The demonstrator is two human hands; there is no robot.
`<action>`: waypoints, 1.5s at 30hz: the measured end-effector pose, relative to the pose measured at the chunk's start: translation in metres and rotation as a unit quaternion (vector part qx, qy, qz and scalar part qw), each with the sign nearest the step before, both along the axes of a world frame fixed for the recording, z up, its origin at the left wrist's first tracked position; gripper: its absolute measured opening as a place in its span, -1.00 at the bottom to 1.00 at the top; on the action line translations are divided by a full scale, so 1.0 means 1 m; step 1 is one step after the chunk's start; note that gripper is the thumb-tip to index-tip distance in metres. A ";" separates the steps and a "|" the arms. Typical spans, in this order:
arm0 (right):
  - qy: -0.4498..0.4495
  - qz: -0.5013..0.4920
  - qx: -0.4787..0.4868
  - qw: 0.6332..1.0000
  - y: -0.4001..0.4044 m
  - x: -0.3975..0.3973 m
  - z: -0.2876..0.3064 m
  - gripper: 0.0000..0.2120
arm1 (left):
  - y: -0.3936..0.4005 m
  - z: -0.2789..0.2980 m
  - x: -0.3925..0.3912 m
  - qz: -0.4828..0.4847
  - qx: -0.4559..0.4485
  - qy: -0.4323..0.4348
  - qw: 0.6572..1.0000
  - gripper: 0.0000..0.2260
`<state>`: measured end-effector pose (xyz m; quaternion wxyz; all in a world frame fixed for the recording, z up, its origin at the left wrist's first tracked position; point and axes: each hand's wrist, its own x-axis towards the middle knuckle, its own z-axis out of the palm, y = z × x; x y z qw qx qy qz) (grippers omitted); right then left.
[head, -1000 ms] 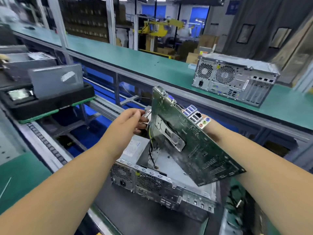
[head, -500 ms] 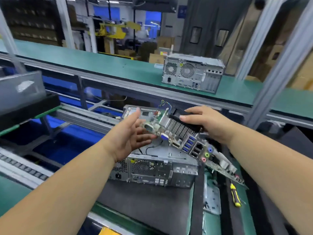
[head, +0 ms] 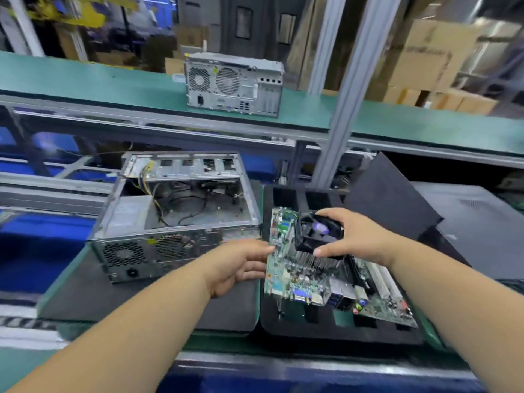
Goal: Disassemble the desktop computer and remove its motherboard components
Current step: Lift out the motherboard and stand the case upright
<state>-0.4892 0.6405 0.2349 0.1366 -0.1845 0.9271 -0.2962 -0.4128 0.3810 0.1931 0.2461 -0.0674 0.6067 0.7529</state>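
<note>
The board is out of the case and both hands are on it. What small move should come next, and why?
Probably lower the motherboard flat onto the black foam tray and let go. The right hand grips the cooler fan, the left hand steadies the board's left edge, and the board is already over the tray, to the right of the emptied case.

A green bench [head: 56, 282] carries a dark mat [head: 119, 302] at near left, and an opened case [head: 175, 214] lies on its side on that mat. Just right of the mat, touching it, sits a black foam tray [head: 326, 333] with cut-out slots. Beyond a metal rail, a far green belt [head: 85, 80] runs left to right, bearing a second, closed case [head: 234, 83] that stands upright.
</note>
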 end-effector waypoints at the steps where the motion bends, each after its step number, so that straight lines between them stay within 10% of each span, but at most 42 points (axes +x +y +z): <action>1: -0.004 0.001 0.007 1.000 0.009 -0.002 -0.011 0.07 | 0.011 -0.010 -0.004 0.007 -0.018 -0.015 1.000 -0.56; 13: 0.031 0.071 0.071 0.994 0.063 -0.045 -0.130 0.02 | 0.083 -0.092 -0.036 0.029 -0.140 -0.080 0.987 -0.48; 30: -0.016 0.108 0.115 0.987 0.071 -0.051 -0.143 0.14 | 0.099 -0.070 -0.047 0.090 -0.164 0.012 0.982 -0.68; 45: -0.091 -0.044 -0.147 0.984 -0.064 -0.084 -0.070 -0.49 | -0.010 -0.007 -0.048 0.176 -0.188 0.183 0.949 -0.72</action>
